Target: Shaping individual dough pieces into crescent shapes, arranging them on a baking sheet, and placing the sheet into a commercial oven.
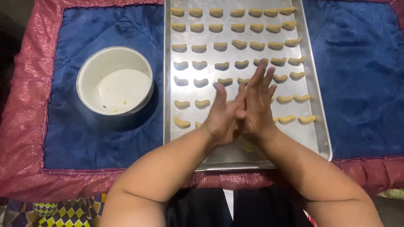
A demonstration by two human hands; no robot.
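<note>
Hands pressed palm to palm above baking tray; dough crescents beyond fingertips

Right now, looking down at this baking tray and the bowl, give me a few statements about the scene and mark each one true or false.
1. The left hand and right hand are pressed palm to palm over the metal tray. True.
2. The white bowl is full of dough. False: it is nearly empty, only crumbs and smears.
3. The dough crescents sit in rows on the tray. True.
4. The bowl stands on the tray. False: it stands to the tray's left on the blue mat.
5. The mat has a green border. False: the border is pink.
</note>
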